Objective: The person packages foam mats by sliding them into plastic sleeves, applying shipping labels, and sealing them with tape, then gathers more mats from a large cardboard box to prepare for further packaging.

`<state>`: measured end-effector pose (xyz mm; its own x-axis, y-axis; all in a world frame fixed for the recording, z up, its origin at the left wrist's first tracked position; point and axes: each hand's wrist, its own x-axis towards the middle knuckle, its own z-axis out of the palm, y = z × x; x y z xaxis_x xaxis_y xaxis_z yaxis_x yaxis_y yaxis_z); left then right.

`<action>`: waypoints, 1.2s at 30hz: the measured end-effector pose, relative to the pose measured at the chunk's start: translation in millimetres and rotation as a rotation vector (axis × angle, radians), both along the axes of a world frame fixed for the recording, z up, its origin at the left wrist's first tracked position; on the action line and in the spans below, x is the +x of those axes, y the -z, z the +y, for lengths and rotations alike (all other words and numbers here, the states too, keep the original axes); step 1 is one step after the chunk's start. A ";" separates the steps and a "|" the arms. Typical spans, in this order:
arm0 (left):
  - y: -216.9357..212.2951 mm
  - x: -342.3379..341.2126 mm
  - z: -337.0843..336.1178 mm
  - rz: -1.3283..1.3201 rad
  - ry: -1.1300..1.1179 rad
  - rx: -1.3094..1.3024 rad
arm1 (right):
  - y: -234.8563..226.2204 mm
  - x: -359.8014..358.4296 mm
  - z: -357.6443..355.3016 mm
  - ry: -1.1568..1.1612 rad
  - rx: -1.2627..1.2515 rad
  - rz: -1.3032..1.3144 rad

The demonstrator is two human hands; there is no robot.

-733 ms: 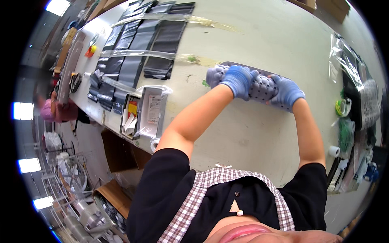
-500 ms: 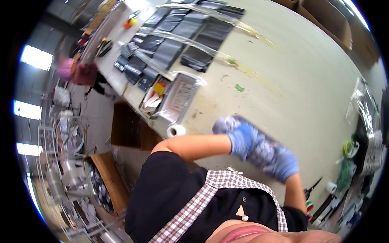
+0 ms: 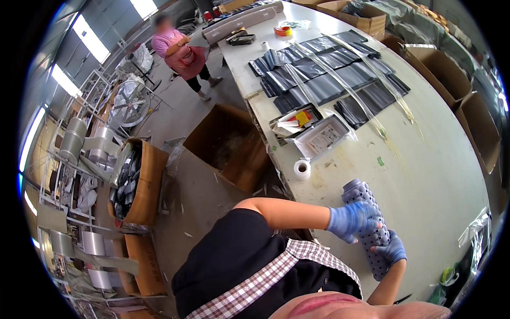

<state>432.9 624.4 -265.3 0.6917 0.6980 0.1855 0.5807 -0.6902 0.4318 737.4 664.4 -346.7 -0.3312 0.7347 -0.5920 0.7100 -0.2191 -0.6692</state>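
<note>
A grey-blue rolled mat (image 3: 376, 239), dotted all over with holes or bumps, lies at the near edge of the worktable (image 3: 435, 212). My left hand (image 3: 353, 220), in a blue glove with bare fingertips, wraps over the roll's upper middle. Lower down, my right hand (image 3: 391, 249), gloved the same way, grips its right side with the thumb across the top. Both ends of the roll stick out past my hands. The roll hides some of my right fingers.
Stacked dark plastic bags (image 3: 329, 74) lie under clear strips farther up the table. A white tray (image 3: 324, 139) and a small white roll (image 3: 302, 169) stand left of the mat. Cardboard boxes (image 3: 234, 143) line the floor. A person in pink (image 3: 183, 56) stands at far left.
The view has swung left, so more of the floor and the boxes shows. Both hands stay on the rolled mat, which now points more nearly straight away from me.
</note>
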 end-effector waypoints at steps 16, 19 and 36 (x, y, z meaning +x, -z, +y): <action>-237.3 -169.4 -126.0 -0.697 -0.440 1.179 | -39.5 -68.5 -19.3 -0.199 0.392 -0.501; -230.2 -183.3 -134.2 -0.716 -0.416 1.175 | -41.8 -84.7 -32.7 -0.130 0.375 -0.418; -231.8 -220.6 -155.8 -0.649 -0.414 1.126 | 3.9 -64.0 -3.3 0.041 0.121 0.005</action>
<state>212.3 468.5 -33.5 0.0422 0.0872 0.9953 0.7393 -0.6729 0.0276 673.4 661.1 -350.6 -0.3028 0.8136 -0.4963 0.6985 -0.1648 -0.6963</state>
